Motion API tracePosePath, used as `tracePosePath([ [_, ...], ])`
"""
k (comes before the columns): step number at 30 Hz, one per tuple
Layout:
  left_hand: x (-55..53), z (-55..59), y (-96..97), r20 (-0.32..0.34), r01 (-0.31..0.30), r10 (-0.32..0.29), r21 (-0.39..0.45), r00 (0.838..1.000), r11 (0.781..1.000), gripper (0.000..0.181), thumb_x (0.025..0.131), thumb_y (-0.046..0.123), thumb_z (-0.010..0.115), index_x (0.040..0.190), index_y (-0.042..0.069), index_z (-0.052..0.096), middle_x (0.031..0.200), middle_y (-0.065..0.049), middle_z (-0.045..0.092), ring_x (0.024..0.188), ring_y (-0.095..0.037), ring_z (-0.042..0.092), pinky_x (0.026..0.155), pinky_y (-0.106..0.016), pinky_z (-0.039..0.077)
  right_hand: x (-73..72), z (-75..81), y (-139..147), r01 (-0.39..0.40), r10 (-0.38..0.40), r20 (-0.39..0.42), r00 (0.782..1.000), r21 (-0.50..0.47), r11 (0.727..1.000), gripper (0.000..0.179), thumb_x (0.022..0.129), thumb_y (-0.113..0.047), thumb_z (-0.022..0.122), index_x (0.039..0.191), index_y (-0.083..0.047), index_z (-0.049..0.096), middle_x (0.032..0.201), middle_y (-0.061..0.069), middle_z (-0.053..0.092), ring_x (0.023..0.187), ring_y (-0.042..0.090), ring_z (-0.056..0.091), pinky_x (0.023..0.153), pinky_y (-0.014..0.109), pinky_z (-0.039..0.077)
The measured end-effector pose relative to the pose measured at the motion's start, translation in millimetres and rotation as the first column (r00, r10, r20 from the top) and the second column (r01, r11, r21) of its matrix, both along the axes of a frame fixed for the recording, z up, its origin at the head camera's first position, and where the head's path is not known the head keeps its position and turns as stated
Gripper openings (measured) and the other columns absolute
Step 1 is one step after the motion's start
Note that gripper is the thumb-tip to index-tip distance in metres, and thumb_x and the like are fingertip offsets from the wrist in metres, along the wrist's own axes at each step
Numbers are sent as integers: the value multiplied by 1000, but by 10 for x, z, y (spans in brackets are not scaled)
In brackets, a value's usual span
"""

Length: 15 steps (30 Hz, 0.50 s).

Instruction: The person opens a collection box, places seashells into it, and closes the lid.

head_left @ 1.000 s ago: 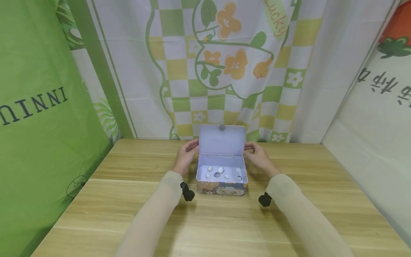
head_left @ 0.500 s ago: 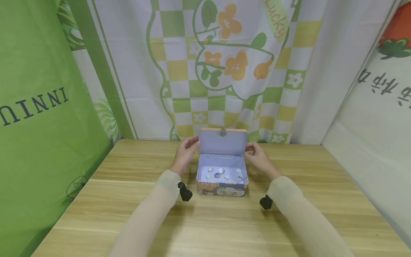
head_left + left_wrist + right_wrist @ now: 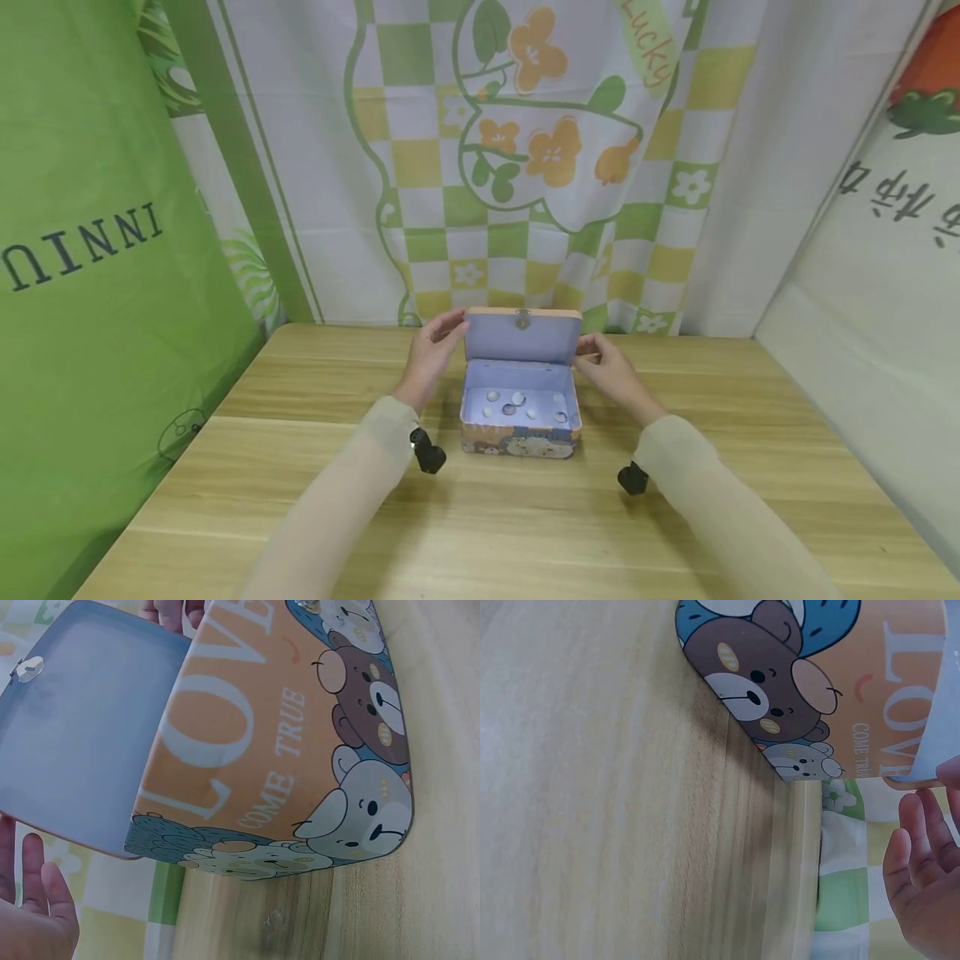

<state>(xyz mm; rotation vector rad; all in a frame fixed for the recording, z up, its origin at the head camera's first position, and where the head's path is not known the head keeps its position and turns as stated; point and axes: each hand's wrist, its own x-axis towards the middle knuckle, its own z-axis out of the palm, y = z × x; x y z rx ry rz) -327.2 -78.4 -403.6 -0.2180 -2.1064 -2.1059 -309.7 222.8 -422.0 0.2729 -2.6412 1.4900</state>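
Note:
A hinged tin box with cartoon bears and lettering on its sides stands in the middle of the table, its pale blue lid raised. The left hand holds the lid's left edge, thumb near the front and fingers reaching behind. Opposite, the right hand grips the lid's right edge low, near the hinge; the right wrist view has its thumb over the edge. Several small round pieces, pale and dark, lie on the box floor, too small to identify. A metal clasp sits on the lid's front rim.
The wooden table reaches to a patterned curtain behind the box. Green cloth hangs at the left and white cloth at the right. A thin dark cable hangs by the left table edge.
The lid has tilted forward toward the camera, so it looks shorter and its top rim shows. Both hands move with it, the left one rising slightly. The box stays in place.

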Motion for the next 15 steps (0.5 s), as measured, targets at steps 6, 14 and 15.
tracePosePath([
  [6,46,5,-15,-18,10,-9,6,1000,1000,37,97,26,69,132,16,65,130,-1,64,120,-20,55,107,-38,43,74,51,9,18,-18,-13,1000,37,999,38,103,-29,59,128,-1,57,123,19,60,100,30,61,83,35,53],
  [14,106,56,-31,4,35,-35,1,999,999,40,98,26,68,134,12,63,134,-6,61,123,-22,54,108,-39,43,214,129,32,-8,9,-28,1000,15,1000,38,103,-25,58,125,5,55,109,19,63,95,38,63,82,38,55],
  [15,112,59,-34,4,36,-36,1,999,999,39,98,26,68,134,12,63,134,-6,61,123,-23,54,107,-39,43,237,140,36,-25,25,-24,999,16,1000,36,103,-25,58,124,5,56,107,18,64,95,39,63,81,40,55],
])
